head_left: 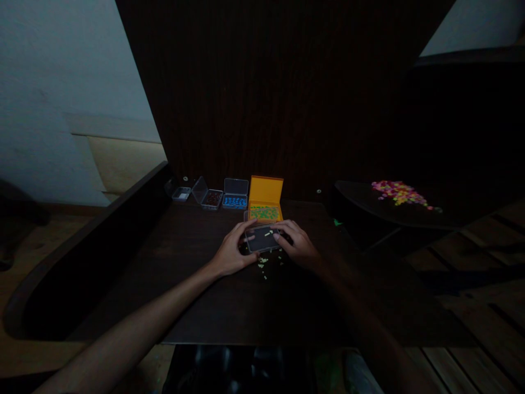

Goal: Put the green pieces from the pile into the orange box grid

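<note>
Between my two hands is a clear plastic box (259,241) with a few pale pieces showing in it. My left hand (235,249) grips its left side, thumb along the near edge. On the right side, my right hand (298,244) holds it with fingers over the far corner and thumb near the front. Small pale green pieces (263,264) lie scattered on the dark wooden surface just below the box. Right behind it stands an open yellow box (266,189) with green and orange-looking pieces (264,212) inside.
Left of the yellow box are an open clear box of blue pieces (235,202), one of dark red pieces (212,198) and a small clear tray (181,193). A pile of pink and yellow pieces (404,194) lies on a dark ledge at right. A raised wooden side (94,246) borders the left.
</note>
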`<state>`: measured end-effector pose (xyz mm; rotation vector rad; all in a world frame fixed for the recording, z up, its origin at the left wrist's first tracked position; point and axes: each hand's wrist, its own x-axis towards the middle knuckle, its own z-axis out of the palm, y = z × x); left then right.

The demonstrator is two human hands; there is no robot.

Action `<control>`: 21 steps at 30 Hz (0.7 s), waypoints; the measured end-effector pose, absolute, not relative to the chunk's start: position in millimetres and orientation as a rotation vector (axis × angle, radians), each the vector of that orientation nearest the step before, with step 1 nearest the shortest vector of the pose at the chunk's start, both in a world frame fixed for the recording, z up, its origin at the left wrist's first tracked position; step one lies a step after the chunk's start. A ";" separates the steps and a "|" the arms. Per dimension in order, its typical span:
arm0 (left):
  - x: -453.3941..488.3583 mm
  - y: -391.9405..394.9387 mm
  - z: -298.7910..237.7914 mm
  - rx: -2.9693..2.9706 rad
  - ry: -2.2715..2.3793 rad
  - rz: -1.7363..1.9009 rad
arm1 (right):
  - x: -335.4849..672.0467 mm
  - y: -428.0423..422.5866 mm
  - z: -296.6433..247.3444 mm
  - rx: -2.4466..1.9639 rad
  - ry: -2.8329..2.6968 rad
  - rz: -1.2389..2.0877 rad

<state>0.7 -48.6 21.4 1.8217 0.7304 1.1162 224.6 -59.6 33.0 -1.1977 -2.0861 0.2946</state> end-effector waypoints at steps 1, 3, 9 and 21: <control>-0.2 -46.6 21.3 1.805 0.735 1.120 | 224.1 -60.3 34.2 -1.193 -2.078 0.304; -2.4 -41.7 19.9 1.771 0.761 1.147 | 222.3 -61.6 35.9 -1.181 -2.046 0.283; -10.0 -25.0 10.6 1.683 0.893 1.265 | 207.9 -68.0 28.8 -1.064 -2.054 0.053; -11.2 -19.7 6.5 1.621 0.943 1.300 | 196.6 -71.0 9.7 -1.011 -2.502 0.165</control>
